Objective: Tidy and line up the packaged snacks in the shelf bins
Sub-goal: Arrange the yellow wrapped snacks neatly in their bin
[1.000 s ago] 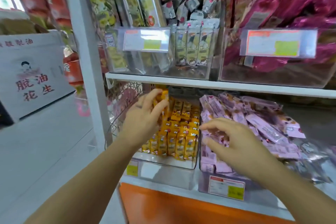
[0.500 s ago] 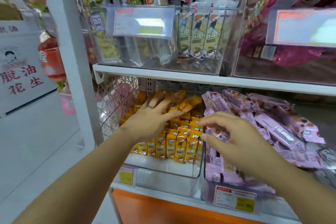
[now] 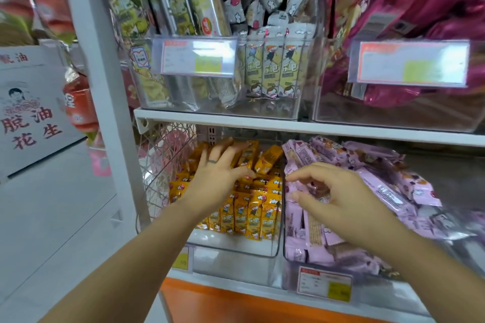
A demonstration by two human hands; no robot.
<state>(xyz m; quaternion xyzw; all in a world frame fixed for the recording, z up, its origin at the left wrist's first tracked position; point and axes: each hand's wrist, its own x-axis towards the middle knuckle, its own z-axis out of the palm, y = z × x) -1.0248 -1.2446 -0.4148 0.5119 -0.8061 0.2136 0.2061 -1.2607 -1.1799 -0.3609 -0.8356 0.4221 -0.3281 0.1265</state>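
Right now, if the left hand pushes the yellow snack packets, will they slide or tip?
Probably light: small sealed yellow snack packets. Glossy film suggests they slide easily. The tilted ones by the left hand likely topple.

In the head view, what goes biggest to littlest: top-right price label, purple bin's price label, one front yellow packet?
1. top-right price label
2. purple bin's price label
3. front yellow packet, clearly the smallest

Left hand (image 3: 217, 176) rests on yellow packs (image 3: 252, 208), right hand (image 3: 338, 199) over purple packs (image 3: 383, 183).
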